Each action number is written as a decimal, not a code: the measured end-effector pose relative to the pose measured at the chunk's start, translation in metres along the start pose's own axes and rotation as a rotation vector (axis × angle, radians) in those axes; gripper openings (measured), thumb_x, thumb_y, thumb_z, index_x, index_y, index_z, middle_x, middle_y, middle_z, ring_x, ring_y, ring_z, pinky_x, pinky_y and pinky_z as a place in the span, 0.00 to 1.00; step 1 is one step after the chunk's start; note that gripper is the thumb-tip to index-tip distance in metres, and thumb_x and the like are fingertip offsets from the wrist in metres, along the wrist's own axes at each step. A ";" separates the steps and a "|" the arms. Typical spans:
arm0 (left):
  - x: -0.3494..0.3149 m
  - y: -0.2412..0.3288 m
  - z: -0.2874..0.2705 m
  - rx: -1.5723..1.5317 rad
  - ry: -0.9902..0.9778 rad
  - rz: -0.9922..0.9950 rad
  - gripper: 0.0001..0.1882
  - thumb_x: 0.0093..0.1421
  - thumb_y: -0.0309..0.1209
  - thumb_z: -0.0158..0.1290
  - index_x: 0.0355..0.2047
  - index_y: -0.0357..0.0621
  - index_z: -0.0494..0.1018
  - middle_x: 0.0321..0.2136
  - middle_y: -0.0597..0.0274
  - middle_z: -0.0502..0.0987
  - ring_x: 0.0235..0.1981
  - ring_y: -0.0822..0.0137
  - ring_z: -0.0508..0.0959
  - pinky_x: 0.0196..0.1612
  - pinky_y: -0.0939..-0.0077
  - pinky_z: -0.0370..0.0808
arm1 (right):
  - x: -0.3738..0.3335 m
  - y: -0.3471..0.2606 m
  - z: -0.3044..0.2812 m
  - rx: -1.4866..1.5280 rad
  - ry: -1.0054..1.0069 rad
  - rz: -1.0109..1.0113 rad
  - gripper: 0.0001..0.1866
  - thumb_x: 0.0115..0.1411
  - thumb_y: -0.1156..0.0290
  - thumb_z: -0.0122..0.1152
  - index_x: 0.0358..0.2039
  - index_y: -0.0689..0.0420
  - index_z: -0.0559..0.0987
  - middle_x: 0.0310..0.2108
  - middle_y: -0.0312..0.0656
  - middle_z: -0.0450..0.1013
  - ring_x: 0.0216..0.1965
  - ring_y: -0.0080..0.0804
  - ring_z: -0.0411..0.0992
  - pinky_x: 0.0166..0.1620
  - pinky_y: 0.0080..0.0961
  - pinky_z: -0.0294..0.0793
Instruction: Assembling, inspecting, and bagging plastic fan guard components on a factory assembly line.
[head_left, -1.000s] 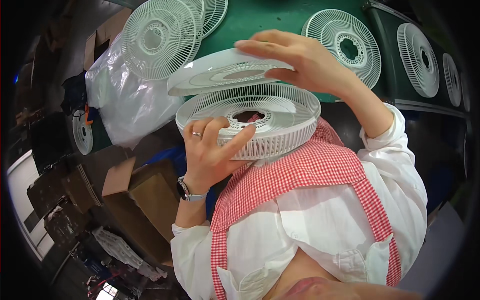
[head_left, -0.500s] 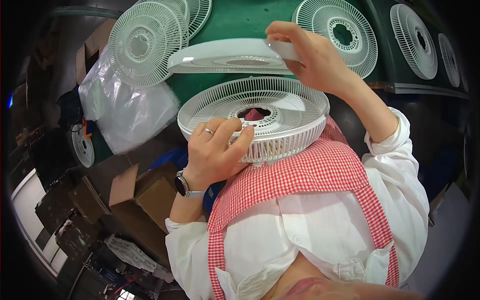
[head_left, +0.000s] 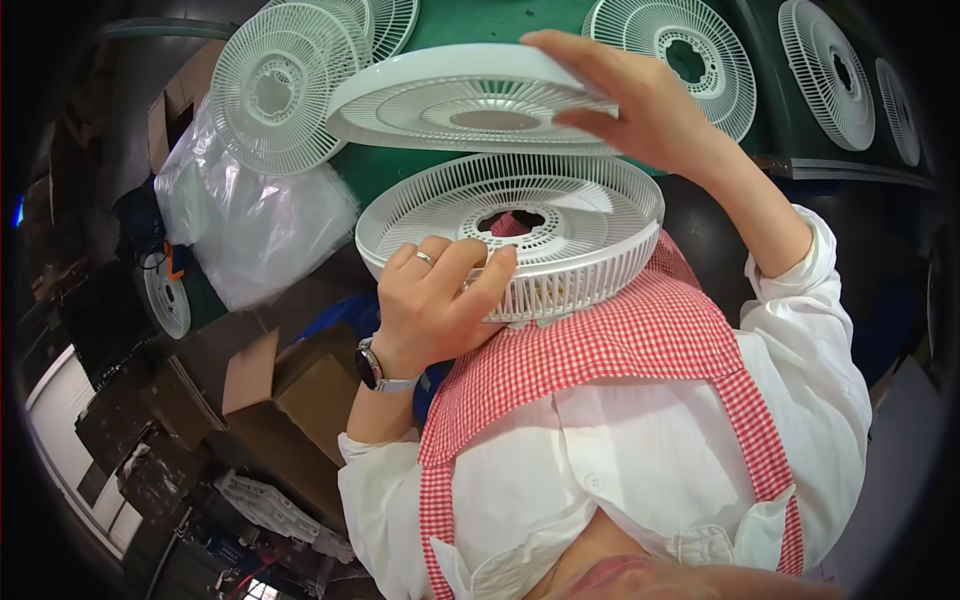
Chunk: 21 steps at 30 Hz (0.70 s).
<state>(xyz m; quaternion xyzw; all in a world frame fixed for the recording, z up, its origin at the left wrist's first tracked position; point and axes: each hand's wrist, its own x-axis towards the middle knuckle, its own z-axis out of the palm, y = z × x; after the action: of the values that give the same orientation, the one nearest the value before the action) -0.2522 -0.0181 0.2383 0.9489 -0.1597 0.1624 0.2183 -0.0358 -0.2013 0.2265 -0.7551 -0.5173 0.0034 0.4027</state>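
Deep fan guard [head_left: 585, 283] — gripped at near-left side by left hand [head_left: 428, 308], apparently for steadiness; above that guard — shallower cover [head_left: 440, 100], pinched in right hand [head_left: 645, 100], perhaps for clearance.

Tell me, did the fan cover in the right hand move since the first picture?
Yes: the fan cover in the right hand moved up the picture, judged against the round grille at upper left.
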 end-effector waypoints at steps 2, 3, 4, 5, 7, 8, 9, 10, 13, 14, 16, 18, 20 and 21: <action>0.002 -0.001 0.000 -0.004 0.012 0.007 0.27 0.36 0.41 0.65 0.39 0.50 0.75 0.27 0.68 0.73 0.23 0.69 0.72 0.23 0.73 0.64 | -0.007 0.000 0.001 0.018 -0.044 0.032 0.30 0.55 0.76 0.65 0.59 0.51 0.71 0.47 0.43 0.77 0.40 0.40 0.79 0.42 0.28 0.78; 0.003 -0.002 0.000 -0.012 0.018 -0.001 0.26 0.36 0.40 0.64 0.40 0.51 0.75 0.27 0.68 0.73 0.23 0.69 0.72 0.23 0.73 0.64 | -0.010 0.002 0.000 0.041 -0.086 0.061 0.31 0.54 0.76 0.65 0.60 0.51 0.70 0.48 0.43 0.76 0.41 0.40 0.78 0.43 0.28 0.78; 0.004 -0.002 0.000 -0.021 0.024 -0.010 0.26 0.37 0.40 0.64 0.40 0.51 0.75 0.27 0.68 0.73 0.23 0.69 0.72 0.23 0.73 0.64 | -0.012 0.004 -0.001 0.085 -0.042 0.101 0.30 0.55 0.78 0.63 0.59 0.51 0.70 0.50 0.41 0.76 0.42 0.39 0.78 0.43 0.27 0.78; 0.004 -0.002 0.000 -0.021 0.021 -0.010 0.26 0.37 0.40 0.64 0.40 0.51 0.75 0.27 0.68 0.73 0.23 0.69 0.72 0.23 0.73 0.64 | -0.011 0.006 -0.002 0.087 -0.042 0.102 0.30 0.55 0.78 0.63 0.59 0.51 0.70 0.50 0.41 0.76 0.42 0.39 0.78 0.43 0.27 0.78; 0.005 -0.001 0.001 -0.014 0.003 0.013 0.26 0.37 0.39 0.64 0.41 0.51 0.75 0.28 0.68 0.74 0.23 0.69 0.73 0.23 0.73 0.64 | -0.004 0.010 -0.007 0.055 0.002 0.067 0.28 0.56 0.79 0.61 0.58 0.52 0.72 0.50 0.41 0.76 0.42 0.37 0.79 0.42 0.26 0.78; 0.005 -0.002 0.001 -0.016 0.001 0.014 0.26 0.37 0.39 0.64 0.41 0.51 0.75 0.28 0.68 0.74 0.23 0.69 0.73 0.23 0.73 0.64 | -0.001 0.009 -0.006 0.016 0.049 -0.004 0.28 0.55 0.81 0.60 0.57 0.50 0.73 0.45 0.41 0.78 0.37 0.36 0.79 0.37 0.26 0.78; 0.005 -0.002 0.000 -0.021 -0.018 0.020 0.27 0.37 0.39 0.64 0.41 0.52 0.75 0.28 0.68 0.74 0.23 0.69 0.73 0.24 0.73 0.64 | -0.001 0.008 -0.006 0.016 0.050 -0.001 0.28 0.55 0.81 0.60 0.57 0.50 0.73 0.45 0.41 0.78 0.37 0.36 0.79 0.37 0.26 0.78; 0.006 -0.002 0.000 -0.025 -0.036 0.026 0.27 0.36 0.40 0.64 0.41 0.52 0.75 0.29 0.67 0.74 0.23 0.69 0.73 0.24 0.73 0.64 | -0.002 0.006 -0.006 -0.053 -0.025 -0.020 0.30 0.53 0.83 0.59 0.57 0.48 0.74 0.41 0.40 0.78 0.34 0.36 0.78 0.35 0.26 0.78; 0.010 -0.002 0.001 -0.021 -0.006 0.021 0.27 0.37 0.41 0.64 0.41 0.52 0.75 0.29 0.68 0.74 0.23 0.69 0.72 0.24 0.73 0.63 | -0.005 0.006 -0.003 -0.121 -0.047 -0.073 0.35 0.48 0.87 0.57 0.56 0.45 0.74 0.31 0.38 0.78 0.28 0.36 0.76 0.30 0.27 0.76; 0.011 -0.002 0.001 -0.023 -0.008 0.021 0.27 0.37 0.41 0.64 0.41 0.52 0.75 0.29 0.68 0.74 0.23 0.69 0.72 0.24 0.73 0.63 | -0.006 0.005 -0.003 -0.110 -0.066 -0.064 0.35 0.47 0.88 0.57 0.56 0.45 0.74 0.31 0.38 0.78 0.28 0.36 0.76 0.30 0.27 0.76; 0.012 -0.002 0.001 -0.009 -0.016 0.019 0.27 0.37 0.42 0.63 0.41 0.51 0.75 0.28 0.68 0.74 0.23 0.69 0.72 0.23 0.73 0.62 | -0.009 0.000 -0.003 -0.097 -0.085 -0.055 0.35 0.47 0.88 0.57 0.56 0.46 0.75 0.31 0.38 0.78 0.28 0.35 0.77 0.30 0.27 0.76; 0.012 -0.003 0.002 -0.007 -0.017 0.021 0.27 0.37 0.42 0.63 0.41 0.51 0.75 0.29 0.68 0.74 0.23 0.69 0.72 0.23 0.73 0.62 | -0.011 -0.006 -0.004 -0.096 -0.135 -0.072 0.35 0.46 0.88 0.57 0.55 0.47 0.75 0.32 0.39 0.78 0.28 0.35 0.77 0.29 0.27 0.76; 0.013 -0.003 0.002 -0.004 -0.018 0.022 0.27 0.37 0.42 0.63 0.41 0.51 0.75 0.29 0.68 0.74 0.23 0.69 0.72 0.23 0.73 0.62 | -0.011 -0.007 -0.005 -0.088 -0.134 -0.077 0.34 0.46 0.87 0.58 0.55 0.47 0.75 0.32 0.39 0.78 0.28 0.34 0.77 0.29 0.27 0.76; 0.014 -0.002 0.001 -0.005 -0.023 0.020 0.28 0.36 0.42 0.63 0.41 0.51 0.75 0.29 0.68 0.74 0.23 0.69 0.72 0.24 0.73 0.62 | -0.011 -0.007 -0.005 -0.082 -0.133 -0.082 0.34 0.46 0.87 0.58 0.55 0.48 0.76 0.32 0.39 0.78 0.28 0.34 0.77 0.29 0.27 0.76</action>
<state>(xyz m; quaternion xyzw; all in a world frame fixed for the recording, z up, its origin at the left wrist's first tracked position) -0.2386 -0.0201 0.2420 0.9486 -0.1722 0.1531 0.2170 -0.0446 -0.2123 0.2299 -0.7474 -0.5730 0.0159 0.3360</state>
